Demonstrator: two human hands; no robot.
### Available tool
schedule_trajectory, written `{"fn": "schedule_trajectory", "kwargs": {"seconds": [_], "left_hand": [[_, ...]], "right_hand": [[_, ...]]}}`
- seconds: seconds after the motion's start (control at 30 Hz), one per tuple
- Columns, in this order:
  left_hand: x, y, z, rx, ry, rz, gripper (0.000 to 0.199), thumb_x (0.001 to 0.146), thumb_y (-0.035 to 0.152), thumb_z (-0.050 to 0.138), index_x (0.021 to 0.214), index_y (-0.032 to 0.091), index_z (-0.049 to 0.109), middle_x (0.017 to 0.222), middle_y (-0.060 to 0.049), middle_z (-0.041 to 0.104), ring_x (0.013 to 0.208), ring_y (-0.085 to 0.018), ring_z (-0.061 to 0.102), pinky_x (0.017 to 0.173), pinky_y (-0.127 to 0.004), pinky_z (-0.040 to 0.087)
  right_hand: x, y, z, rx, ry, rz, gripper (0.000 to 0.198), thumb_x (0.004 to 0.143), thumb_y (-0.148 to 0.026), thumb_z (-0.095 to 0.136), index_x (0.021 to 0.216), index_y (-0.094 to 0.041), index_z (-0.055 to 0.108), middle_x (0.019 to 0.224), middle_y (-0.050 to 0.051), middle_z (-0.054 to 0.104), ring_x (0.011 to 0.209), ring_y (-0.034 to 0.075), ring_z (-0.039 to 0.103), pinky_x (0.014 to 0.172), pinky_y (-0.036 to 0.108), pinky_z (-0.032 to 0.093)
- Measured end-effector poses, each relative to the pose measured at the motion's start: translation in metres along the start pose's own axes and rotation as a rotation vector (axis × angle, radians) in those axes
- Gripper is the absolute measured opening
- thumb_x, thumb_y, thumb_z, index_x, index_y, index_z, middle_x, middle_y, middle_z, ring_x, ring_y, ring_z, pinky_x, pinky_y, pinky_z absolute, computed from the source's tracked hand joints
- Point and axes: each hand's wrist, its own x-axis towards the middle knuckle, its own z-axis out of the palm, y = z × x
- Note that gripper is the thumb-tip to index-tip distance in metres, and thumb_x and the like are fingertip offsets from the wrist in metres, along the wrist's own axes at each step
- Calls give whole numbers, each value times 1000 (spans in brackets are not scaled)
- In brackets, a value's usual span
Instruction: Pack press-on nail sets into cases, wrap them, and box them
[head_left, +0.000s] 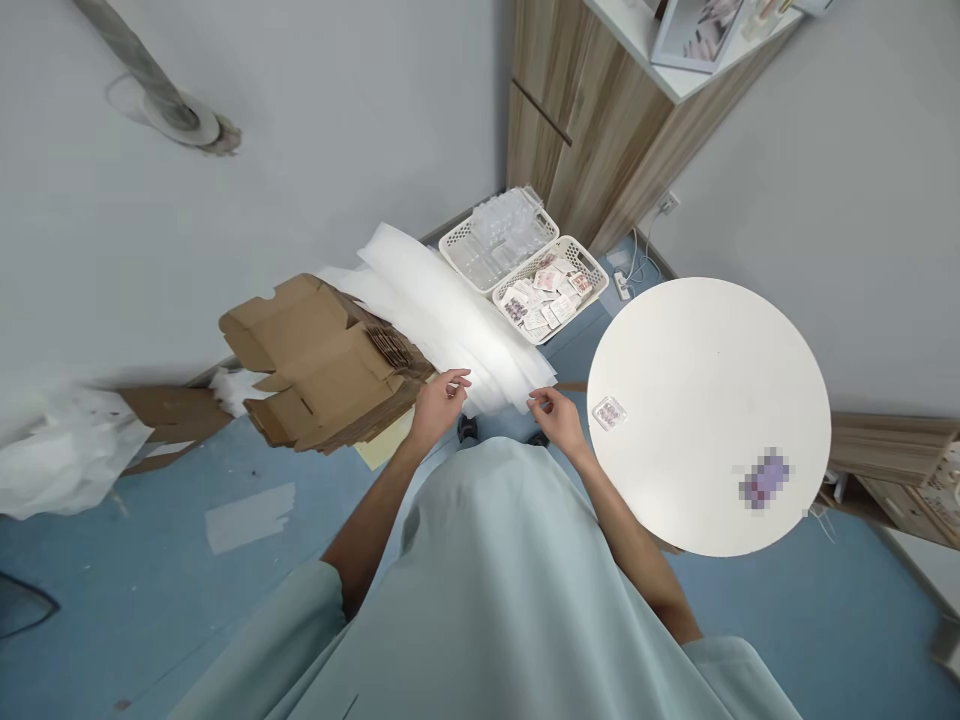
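A stack of thin white sheets, which look like packing foam, fans out in front of me. My left hand is at the near left edge of the stack, fingers slightly bent and apart; no sheet shows clearly between them. At the near right corner, my right hand has thumb and forefinger pinched on the edge of a sheet. Flat brown cardboard boxes lie piled left of the sheets. Just right of my right hand, a small clear case with nail-like pieces rests on the round white table.
Behind the sheets stand a white basket of clear plastic trays and another basket of small packs. A wooden cabinet is at the back. A power strip lies on the blue floor. White plastic bags sit far left.
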Motion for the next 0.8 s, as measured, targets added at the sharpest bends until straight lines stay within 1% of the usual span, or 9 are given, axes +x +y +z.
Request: {"fn": "schedule_trajectory", "kwargs": {"seconds": [0.07,0.13,0.27,0.33,0.43,0.5,0.57,0.7,0.8], "left_hand": [[11,-6,-6,41,-11,58,40,91,17,51,124,23,72,112,-5,79,84,-20,74,85,-32,57],[28,-9,-8,126,-18,141,38,94,18,52,126,22,72,114,-7,77,90,-22,74,91,-33,57],[86,-5,0,336,-55,276,39,97,21,55,133,14,67,129,-18,69,118,-32,67,108,-42,50],[117,-3,8,437,-87,261,39,96,20,58,133,9,65,132,-23,65,125,-37,62,111,-46,46],[148,-4,17,550,-161,162,34,92,23,68,122,7,68,132,-27,63,126,-42,59,106,-46,48],[158,-9,20,627,-187,156,33,89,26,74,117,9,69,133,-28,61,125,-43,57,101,-45,50],[161,-15,21,707,-195,204,31,89,27,73,116,12,70,132,-26,62,123,-42,57,98,-45,51],[159,-18,17,769,-233,267,23,93,19,60,112,13,73,120,-24,67,114,-38,62,94,-44,51],[155,-14,10,762,-260,301,29,96,13,49,104,14,77,112,-23,69,109,-36,63,91,-44,50]], "right_hand": [[4,-12,8,-17,15,2,22,96,-40,59,105,-25,71,100,3,79,74,19,69,76,31,53],[8,-23,17,-31,23,0,20,96,-39,59,103,-25,71,100,2,79,73,18,69,76,31,52],[12,-42,35,-35,60,-1,20,97,-39,58,102,-25,71,99,2,79,74,18,69,75,30,51],[10,-48,43,-30,92,6,22,97,-41,58,102,-25,72,101,2,79,78,19,70,75,29,51],[3,-52,52,-12,145,29,22,97,-41,58,101,-25,72,100,2,79,78,19,70,75,30,52],[-3,-51,58,1,187,54,22,96,-42,59,100,-25,72,99,2,79,77,19,70,76,31,52],[-9,-48,64,17,224,82,22,96,-43,59,100,-26,73,99,2,80,77,20,70,76,31,53],[-18,-43,75,55,250,121,21,97,-42,59,100,-26,72,99,3,80,74,20,71,76,32,54],[-22,-44,79,52,242,139,21,97,-41,59,100,-26,72,101,3,80,73,19,71,76,32,54]]}}
